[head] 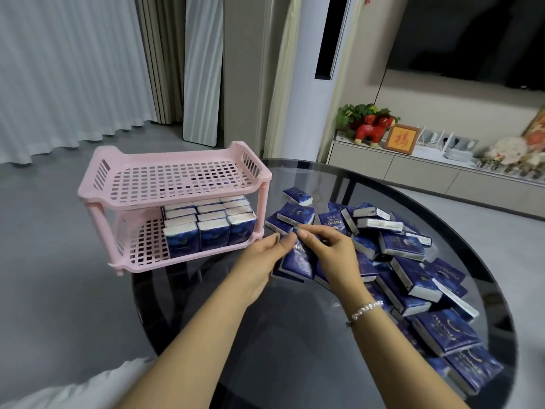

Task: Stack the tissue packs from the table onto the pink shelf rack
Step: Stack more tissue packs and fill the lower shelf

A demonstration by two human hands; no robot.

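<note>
A pink two-tier shelf rack [177, 184] stands at the left edge of the round glass table [295, 335]. Its lower tier holds several upright blue tissue packs [212, 231] packed to the right side; the top tier is bare. A heap of blue tissue packs [413, 276] covers the table's right half. Both hands meet just right of the rack over a blue tissue pack [298, 261]. My right hand [327, 246] pinches its upper end between thumb and fingers. My left hand [259, 261] holds its left side with curled fingers.
The rack's left feet overhang the table edge above grey floor. Behind the table stand a low cabinet [413, 169] with a red figurine [371, 128], a framed picture and a router. A dark TV hangs on the wall; curtains are at the left.
</note>
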